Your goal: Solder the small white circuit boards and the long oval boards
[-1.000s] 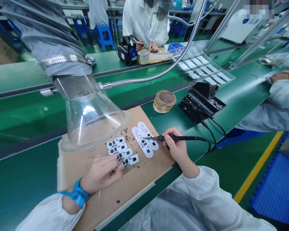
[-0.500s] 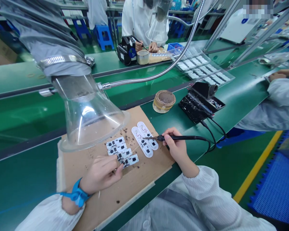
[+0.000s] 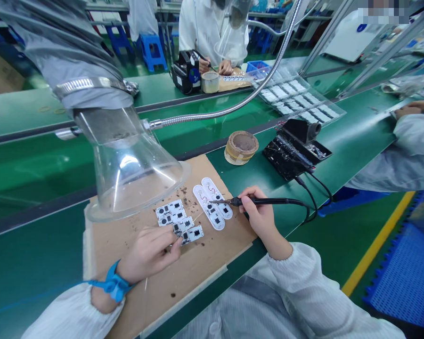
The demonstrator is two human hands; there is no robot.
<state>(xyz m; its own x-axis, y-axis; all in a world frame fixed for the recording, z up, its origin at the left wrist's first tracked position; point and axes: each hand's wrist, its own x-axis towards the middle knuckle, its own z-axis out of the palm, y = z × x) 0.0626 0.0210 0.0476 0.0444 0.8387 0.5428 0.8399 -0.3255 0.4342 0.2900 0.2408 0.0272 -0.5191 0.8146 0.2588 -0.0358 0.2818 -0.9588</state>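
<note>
My right hand (image 3: 259,214) is closed round a black soldering iron (image 3: 265,202) whose tip points left over two white oblong circuit boards (image 3: 212,204). My left hand (image 3: 149,252), with a blue wrist strap (image 3: 113,284), pinches a thin solder wire (image 3: 194,219) that runs toward those boards. Its fingertips rest beside a cluster of small white boards (image 3: 179,223). Everything lies on a brown cardboard mat (image 3: 183,278) speckled with dark solder bits.
A clear fume-extraction hood (image 3: 127,169) on a grey duct hangs over the mat's far left. Behind are a tip-cleaning sponge tin (image 3: 240,147), a black soldering station (image 3: 295,147) and a clear tray of boards (image 3: 300,101). Other people work across the green bench and at right.
</note>
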